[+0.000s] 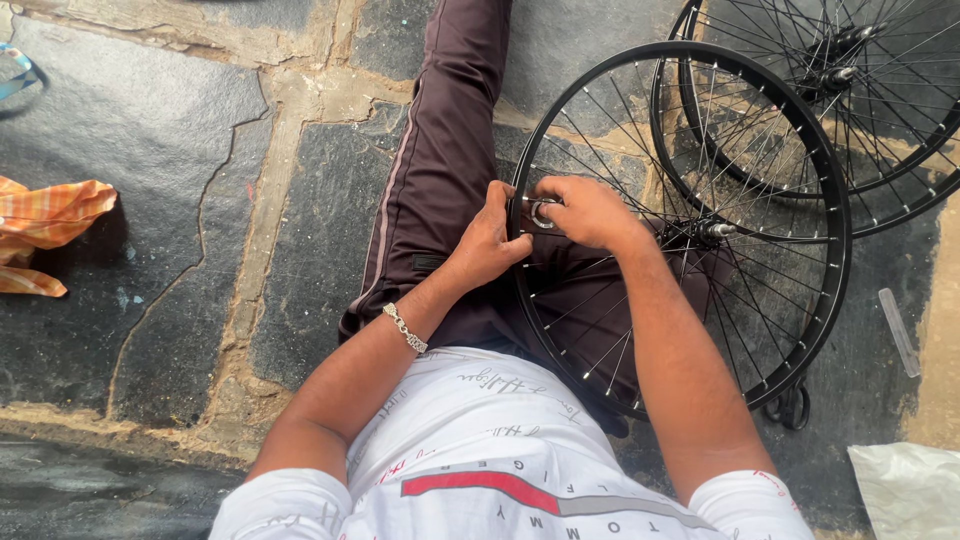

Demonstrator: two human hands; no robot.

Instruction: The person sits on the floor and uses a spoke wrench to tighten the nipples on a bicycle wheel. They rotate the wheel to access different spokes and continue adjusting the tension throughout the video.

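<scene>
A black spoked bicycle wheel (790,190) lies across the seated person's lap, its rim passing between both hands. The left hand (490,240) sits on the outer side of the rim, fingers curled against it at the near-left edge. The right hand (590,212) rests just inside the rim, over the spokes, fingers closed on a small round metal tool (541,213) pressed at the rim. A second wheel (880,90) lies beyond, overlapping the first. An orange checked cloth (45,235) lies well apart on the stone floor (150,150).
</scene>
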